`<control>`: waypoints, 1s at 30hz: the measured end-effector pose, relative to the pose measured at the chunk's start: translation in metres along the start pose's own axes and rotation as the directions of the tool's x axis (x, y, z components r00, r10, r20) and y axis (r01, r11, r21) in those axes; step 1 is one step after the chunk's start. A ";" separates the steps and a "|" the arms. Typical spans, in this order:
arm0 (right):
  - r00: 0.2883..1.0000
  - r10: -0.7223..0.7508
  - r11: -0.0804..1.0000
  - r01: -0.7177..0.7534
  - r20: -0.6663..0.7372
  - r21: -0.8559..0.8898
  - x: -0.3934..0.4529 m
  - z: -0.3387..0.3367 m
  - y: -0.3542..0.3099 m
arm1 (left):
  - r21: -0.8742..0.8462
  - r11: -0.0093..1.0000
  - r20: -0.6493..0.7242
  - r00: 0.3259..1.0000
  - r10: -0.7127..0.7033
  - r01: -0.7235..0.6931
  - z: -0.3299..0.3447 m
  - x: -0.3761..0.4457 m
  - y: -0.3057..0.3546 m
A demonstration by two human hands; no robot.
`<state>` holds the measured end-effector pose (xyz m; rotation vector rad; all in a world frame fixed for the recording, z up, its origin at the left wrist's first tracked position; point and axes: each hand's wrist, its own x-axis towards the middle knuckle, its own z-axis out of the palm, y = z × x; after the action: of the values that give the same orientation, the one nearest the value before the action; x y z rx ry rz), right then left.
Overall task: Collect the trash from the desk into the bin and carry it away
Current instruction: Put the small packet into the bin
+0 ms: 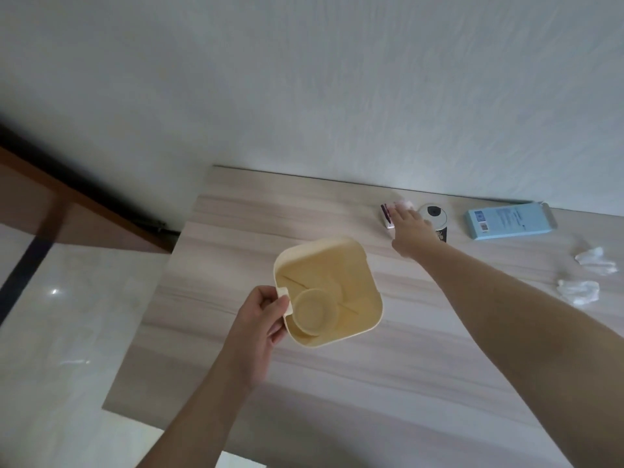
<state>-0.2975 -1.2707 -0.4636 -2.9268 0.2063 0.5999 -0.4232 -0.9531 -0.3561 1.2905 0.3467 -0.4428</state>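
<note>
- Bin (341, 265), a pale yellow tub, stands near the table's (337, 383) left edge, seemingly holding no trash yet; the left hand (260, 319) is closed on its side tab.
- Right hand (410, 228), fingers spread, reaches a crumpled tissue (405, 203) by a small carton (386, 216); nothing gripped yet.
- Still uncollected, by appearance: black can (435, 216), blue box (510, 221), two tissue wads (596, 260).

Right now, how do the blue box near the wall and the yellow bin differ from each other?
The blue box is long, flat and closed, lying on the desk; the yellow bin is squarish and open on top. The blue box lies untouched at the far right; the bin sits nearer, with the left hand holding its tab. The box carries printed labels; the bin is plain. Both are on the desk.
</note>
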 end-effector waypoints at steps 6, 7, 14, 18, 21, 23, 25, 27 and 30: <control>0.983 -0.084 0.975 0.048 -0.163 -0.218 -0.035 0.024 -0.009 | 0.034 0.999 -0.023 1.000 -0.003 0.004 -0.001 -0.005 0.001; 0.977 -0.119 0.960 0.068 -0.177 -0.273 -0.043 0.028 -0.010 | 0.044 0.999 -0.022 1.000 -0.004 0.005 0.000 -0.007 0.001; 0.941 -0.267 0.871 0.144 -0.208 -0.469 -0.129 0.058 -0.018 | 0.052 0.998 -0.023 0.999 -0.033 0.034 0.000 -0.030 -0.008; 0.941 -0.246 0.936 0.168 -0.232 -0.310 -0.161 0.075 -0.024 | 0.048 0.997 -0.021 0.998 -0.058 0.059 -0.009 -0.044 -0.012; 0.931 -0.213 0.973 0.175 -0.296 -0.150 -0.176 0.083 -0.024 | 0.058 0.996 -0.031 0.998 -0.060 0.062 -0.016 -0.055 -0.016; 0.955 -0.172 0.985 0.173 -0.243 -0.019 -0.178 0.088 -0.019 | 0.078 0.996 -0.023 0.998 -0.050 0.052 -0.020 -0.061 -0.019; 0.984 -0.097 0.992 0.108 -0.152 0.062 -0.181 0.094 -0.013 | 0.100 0.994 -0.014 0.999 -0.051 0.052 -0.023 -0.067 -0.021; 0.990 -0.040 0.997 0.048 -0.134 0.061 -0.190 0.103 -0.010 | 0.116 0.992 0.012 0.999 -0.051 0.049 -0.025 -0.072 -0.022; 0.990 0.056 0.998 -0.052 -0.131 0.032 -0.214 0.113 -0.010 | 0.121 0.992 0.066 0.997 -0.049 0.041 -0.028 -0.077 -0.022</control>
<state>-0.5331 -1.2196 -0.4798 -2.9438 0.3070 0.4072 -0.5011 -0.9209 -0.3447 1.3821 0.2953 -0.5516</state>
